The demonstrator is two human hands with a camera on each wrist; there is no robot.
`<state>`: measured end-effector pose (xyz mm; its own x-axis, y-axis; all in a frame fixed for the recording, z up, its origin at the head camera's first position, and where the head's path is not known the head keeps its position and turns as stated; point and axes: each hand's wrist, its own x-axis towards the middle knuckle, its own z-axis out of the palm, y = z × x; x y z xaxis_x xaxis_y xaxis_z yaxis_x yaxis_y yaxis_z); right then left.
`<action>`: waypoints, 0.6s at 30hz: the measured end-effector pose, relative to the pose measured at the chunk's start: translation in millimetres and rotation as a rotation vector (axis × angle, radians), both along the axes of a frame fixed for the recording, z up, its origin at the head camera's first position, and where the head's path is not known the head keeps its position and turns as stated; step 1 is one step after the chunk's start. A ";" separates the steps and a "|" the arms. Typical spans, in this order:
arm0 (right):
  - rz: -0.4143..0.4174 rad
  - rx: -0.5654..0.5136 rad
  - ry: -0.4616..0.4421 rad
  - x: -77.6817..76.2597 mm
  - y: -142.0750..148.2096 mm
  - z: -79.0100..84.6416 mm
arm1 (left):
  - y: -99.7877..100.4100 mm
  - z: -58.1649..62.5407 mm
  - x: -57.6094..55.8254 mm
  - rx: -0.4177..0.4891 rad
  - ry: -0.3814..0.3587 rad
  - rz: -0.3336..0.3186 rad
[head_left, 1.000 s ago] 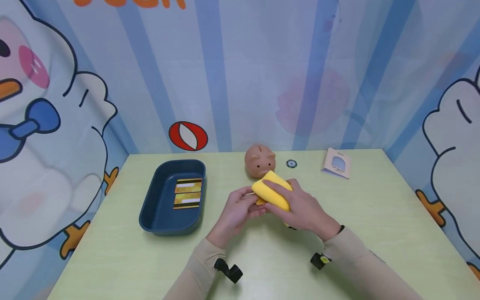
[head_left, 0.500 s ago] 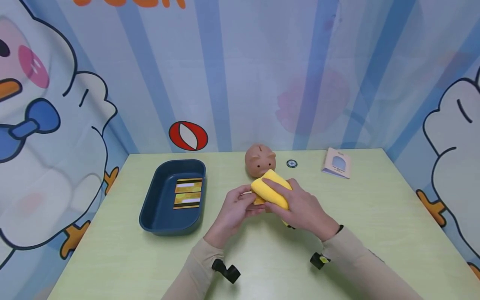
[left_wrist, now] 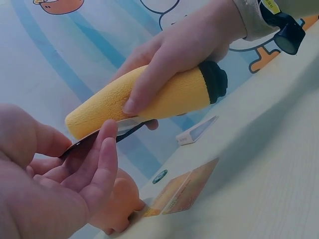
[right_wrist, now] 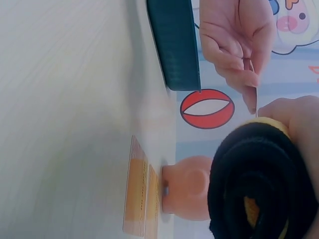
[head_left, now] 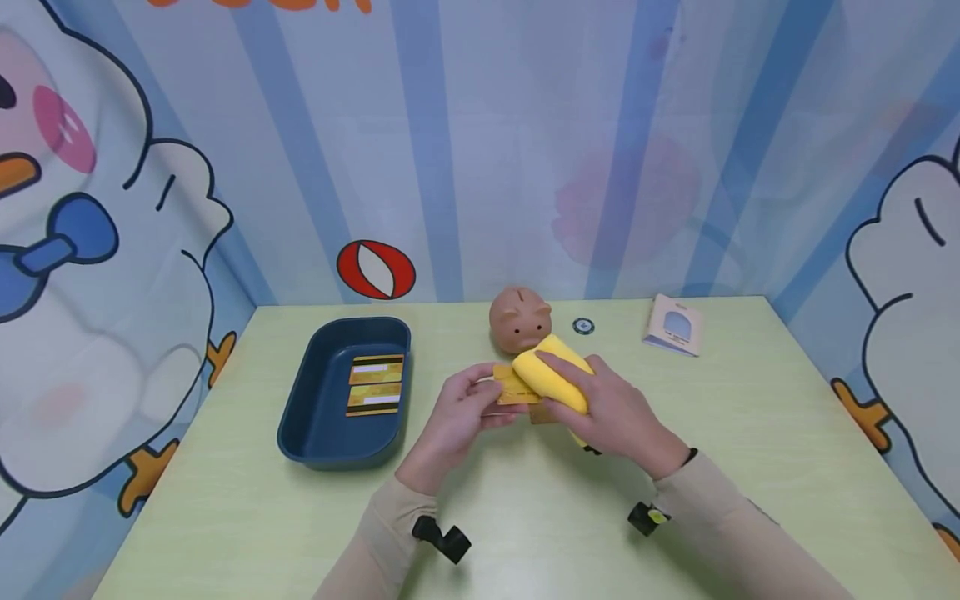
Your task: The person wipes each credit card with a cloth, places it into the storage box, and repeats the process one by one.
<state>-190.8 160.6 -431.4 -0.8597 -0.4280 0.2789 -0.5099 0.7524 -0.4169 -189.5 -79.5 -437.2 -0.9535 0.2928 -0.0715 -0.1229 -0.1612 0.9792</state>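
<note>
My left hand (head_left: 456, 417) pinches a gold bank card (head_left: 512, 386) by its left end. My right hand (head_left: 618, 417) grips a rolled yellow cloth (head_left: 555, 379), whose black underside shows at the roll's end in the right wrist view. The cloth lies against the card's upper face and covers its right part. In the left wrist view the card (left_wrist: 130, 123) is seen nearly edge-on below the yellow roll (left_wrist: 172, 94). Two gold cards (left_wrist: 189, 188) lie side by side on the table under the hands; the head view shows only a piece.
A dark blue tray (head_left: 326, 400) stands at the left, with two gold cards (head_left: 373, 398) inside along its right wall. Behind the hands sit a piggy bank (head_left: 519, 321) and a round chip (head_left: 583, 326). A small folded booklet (head_left: 675, 325) stands at the back right.
The left hand has drawn slightly left with the card while the right hand and cloth shifted right. More of the held card shows, and part of a card on the table has come into sight.
</note>
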 end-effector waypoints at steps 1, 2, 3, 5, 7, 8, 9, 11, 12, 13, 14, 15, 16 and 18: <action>0.003 0.001 0.003 -0.5 0.7 0.1 | -0.6 0.7 0.2 0.000 0.000 0.001; 0.004 0.004 0.005 -1.0 1.5 0.2 | -1.2 1.5 0.4 -0.001 -0.001 0.001; 0.006 0.008 0.008 -1.6 2.2 0.4 | -1.8 2.2 0.5 0.000 -0.001 0.001; 0.006 0.008 0.012 -2.6 3.9 1.0 | -3.1 3.1 0.5 0.002 -0.003 0.001; 0.003 0.006 0.018 -3.3 5.9 1.9 | -4.6 4.3 0.6 0.004 -0.004 0.001; 0.001 0.003 0.021 -3.5 6.9 2.6 | -5.3 4.9 0.6 0.007 -0.005 0.001; -0.002 0.000 0.024 -3.9 7.9 3.2 | -5.9 5.4 0.6 0.010 -0.007 0.001; -0.010 -0.007 0.028 -3.7 10.0 5.0 | -7.0 6.1 0.7 0.015 -0.012 0.003; -0.017 -0.009 0.029 -4.0 11.1 5.5 | -7.5 6.5 0.8 0.015 -0.015 0.003; -0.022 -0.009 0.029 -4.1 12.2 5.9 | -7.8 6.7 0.9 0.017 -0.016 0.002; -0.026 -0.010 0.028 -4.3 13.3 6.1 | -8.1 6.4 0.9 0.017 -0.018 0.000; -0.032 -0.010 0.026 -4.5 14.4 6.1 | -8.4 5.3 0.5 0.018 -0.018 -0.004; -0.037 -0.012 0.023 -4.5 15.6 6.4 | -8.7 4.4 0.4 0.018 -0.020 -0.006; -0.047 -0.014 0.018 -5.3 18.1 5.9 | -9.3 2.1 0.2 0.010 -0.021 -0.005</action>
